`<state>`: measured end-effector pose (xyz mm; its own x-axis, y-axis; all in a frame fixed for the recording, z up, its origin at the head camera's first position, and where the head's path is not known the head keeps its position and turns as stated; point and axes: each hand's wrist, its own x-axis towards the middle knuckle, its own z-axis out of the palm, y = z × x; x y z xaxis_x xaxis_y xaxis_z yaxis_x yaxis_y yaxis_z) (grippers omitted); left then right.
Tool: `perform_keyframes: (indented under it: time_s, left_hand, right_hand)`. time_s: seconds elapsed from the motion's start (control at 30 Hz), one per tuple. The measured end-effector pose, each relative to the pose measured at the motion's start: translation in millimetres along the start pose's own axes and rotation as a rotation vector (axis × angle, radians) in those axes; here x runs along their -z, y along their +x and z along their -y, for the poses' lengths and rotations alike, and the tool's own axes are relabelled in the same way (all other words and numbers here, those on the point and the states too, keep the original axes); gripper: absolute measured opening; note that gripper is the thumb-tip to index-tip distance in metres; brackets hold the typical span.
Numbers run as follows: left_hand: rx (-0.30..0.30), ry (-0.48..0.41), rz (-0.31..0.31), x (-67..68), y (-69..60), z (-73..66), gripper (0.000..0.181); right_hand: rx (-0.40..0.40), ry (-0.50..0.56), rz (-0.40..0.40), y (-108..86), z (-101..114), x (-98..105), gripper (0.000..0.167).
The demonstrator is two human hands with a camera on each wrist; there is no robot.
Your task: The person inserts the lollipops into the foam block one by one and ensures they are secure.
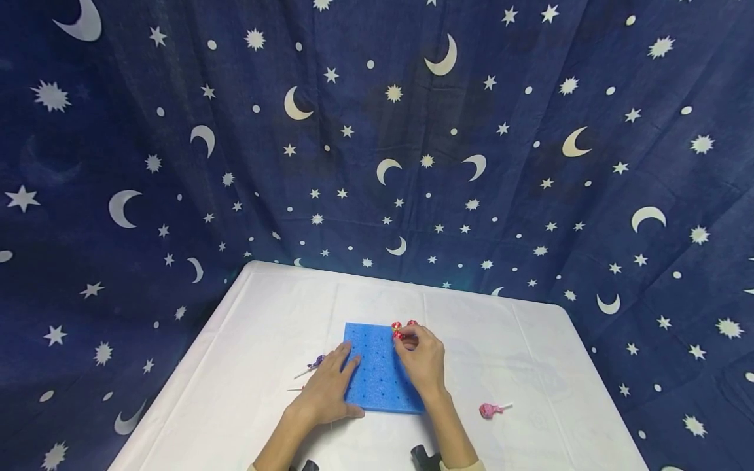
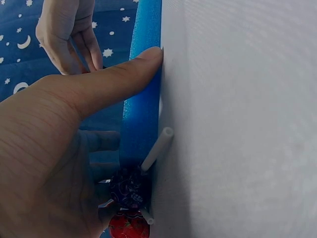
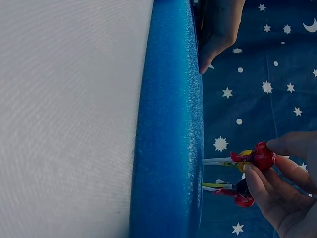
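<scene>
A blue foam block dotted with small holes lies on the table. At its far right corner my right hand pinches a red-wrapped lollipop between thumb and fingers, and its white stick meets the foam's top. Beside that one, another red lollipop stands on its stick in the foam; yellow and dark wrappers there are partly covered by the fingers. My left hand rests along the block's left side, fingers extended, thumb against its near edge. Close to that hand lie a purple lollipop and a red lollipop.
A pink lollipop lies on the white tablecloth to the right of the block. Dark blue cloth with moons and stars hangs behind and around the table. Black device parts show near the right wrist.
</scene>
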<state>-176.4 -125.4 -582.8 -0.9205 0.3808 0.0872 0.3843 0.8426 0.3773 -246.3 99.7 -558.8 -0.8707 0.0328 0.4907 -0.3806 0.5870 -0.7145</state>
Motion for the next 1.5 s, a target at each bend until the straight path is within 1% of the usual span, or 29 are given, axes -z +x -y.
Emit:
perform_keyframes:
  time_s: [0.2, 0.4, 0.57, 0.7, 0.97, 1.17, 1.33, 1.5]
  left_hand:
    - [-0.003, -0.004, -0.001, -0.5, 0.4, -0.2, 0.109]
    - [-0.007, -0.002, -0.007, -0.4, 1.1, -0.4, 0.109]
    - [-0.01, 0.001, -0.01, -0.4, 1.3, -0.5, 0.108]
    - [-0.009, -0.001, -0.006, -0.6, 0.7, -0.6, 0.108]
    - [-0.01, 0.003, -0.007, -1.1, 0.2, 0.9, 0.108]
    - [-0.012, 0.014, -0.009, -1.0, 0.4, 1.6, 0.109]
    - [-0.011, 0.018, -0.009, -1.4, 0.8, 1.7, 0.109]
    - [-0.011, 0.015, -0.006, -1.9, 0.9, 1.6, 0.109]
  right_hand:
    - [0.01, -0.04, 0.005, -0.7, 1, -1, 0.017]
    - [0.011, -0.09, 0.028, -2.2, 0, -1, 0.018]
    - [0.034, -0.103, 0.036, -1.7, -1, -1, 0.017]
    - [0.064, -0.098, 0.023, -1.4, -1, 1, 0.016]
    - [0.076, -0.088, 0.013, -0.7, 2, 7, 0.019]
    - [0.055, -0.139, 0.008, -3.3, 6, 15, 0.018]
    - [0.042, -0.149, -0.004, -5.8, 5, 22, 0.018]
    - [0.064, -0.194, -0.042, -7.9, 2, 27, 0.013]
